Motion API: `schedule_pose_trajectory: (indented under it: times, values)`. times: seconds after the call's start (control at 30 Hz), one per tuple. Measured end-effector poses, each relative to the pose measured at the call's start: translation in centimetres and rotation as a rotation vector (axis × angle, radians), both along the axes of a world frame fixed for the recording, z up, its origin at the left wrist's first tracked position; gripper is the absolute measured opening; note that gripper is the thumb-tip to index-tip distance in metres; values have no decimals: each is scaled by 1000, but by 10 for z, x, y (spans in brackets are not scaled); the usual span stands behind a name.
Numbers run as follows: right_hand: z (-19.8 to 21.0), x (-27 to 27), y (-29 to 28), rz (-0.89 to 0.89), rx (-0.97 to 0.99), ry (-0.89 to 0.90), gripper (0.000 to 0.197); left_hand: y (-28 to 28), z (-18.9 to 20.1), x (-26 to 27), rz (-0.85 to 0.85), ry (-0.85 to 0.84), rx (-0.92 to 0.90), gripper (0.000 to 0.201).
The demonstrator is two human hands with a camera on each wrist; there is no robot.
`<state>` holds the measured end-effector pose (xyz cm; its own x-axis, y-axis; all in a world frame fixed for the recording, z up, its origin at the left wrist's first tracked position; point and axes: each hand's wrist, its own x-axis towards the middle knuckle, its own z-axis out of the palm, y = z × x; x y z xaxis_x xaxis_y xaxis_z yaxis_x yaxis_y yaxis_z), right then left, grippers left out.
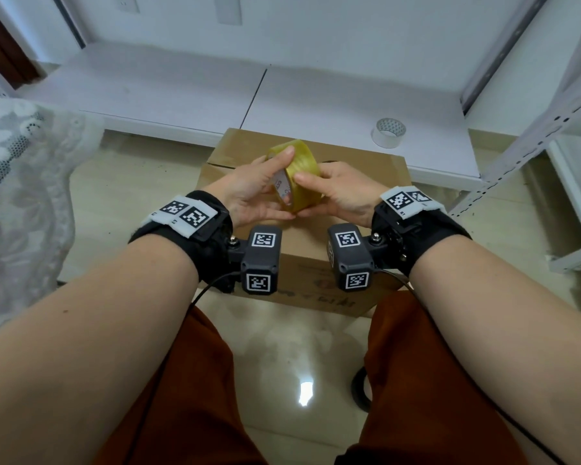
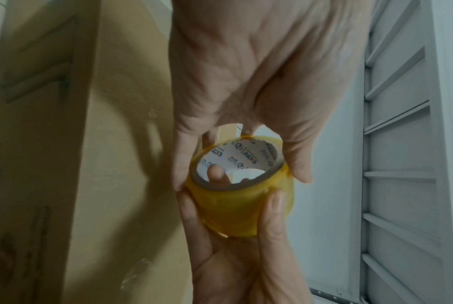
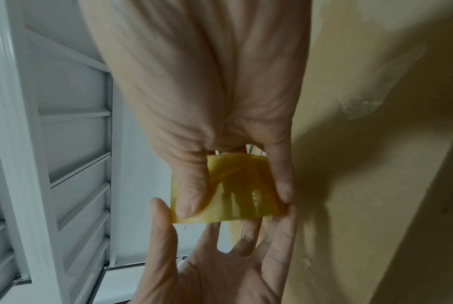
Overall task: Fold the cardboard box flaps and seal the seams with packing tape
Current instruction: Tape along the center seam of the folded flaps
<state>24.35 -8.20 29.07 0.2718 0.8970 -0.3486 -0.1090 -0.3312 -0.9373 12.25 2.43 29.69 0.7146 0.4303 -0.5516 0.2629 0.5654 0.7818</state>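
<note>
Here the yellow tape roll (image 1: pixel 296 176) is held in both hands above the cardboard box (image 1: pixel 302 250), which stands on the floor between the person's knees with its top flaps folded down flat. The left hand (image 1: pixel 252 193) curls round the roll's near rim, thumb on the outer winding and fingers (image 2: pixel 216 172) reaching through the printed core, so the roll is steadied and free to be turned. The right hand (image 1: pixel 342 193) closes on the opposite side, its thumb (image 3: pixel 191 185) laid flat on the glossy outer layer and its other fingers under the far rim; this placement suits feeling for the loose end of the tape, though no lifted end can be made out. Holding the roll directly over the top seam probably keeps the strip close to where it must be laid. No tape is visible on the box top, so sealing seems not yet begun. A second, white tape roll (image 1: pixel 388 132) stands unused on the low white shelf (image 1: pixel 182 92) beyond the box. A lace cloth (image 1: pixel 21 182) lies at the left.
</note>
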Motion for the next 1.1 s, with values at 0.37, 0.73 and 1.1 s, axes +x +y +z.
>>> schedule_pose_trajectory:
  times: [0.37, 0.73, 1.1]
  values:
    - [-4, 0, 5, -43, -29, -82, 37, 0, -6, 0, 29, 6, -32, 50]
    - [5, 3, 9, 43, -93, 19, 47, 5, 0, -5, 8, 24, 13, 54]
    - [-4, 1, 18, 17, -19, 111, 31, 25, -3, -7, -9, 66, 48, 53]
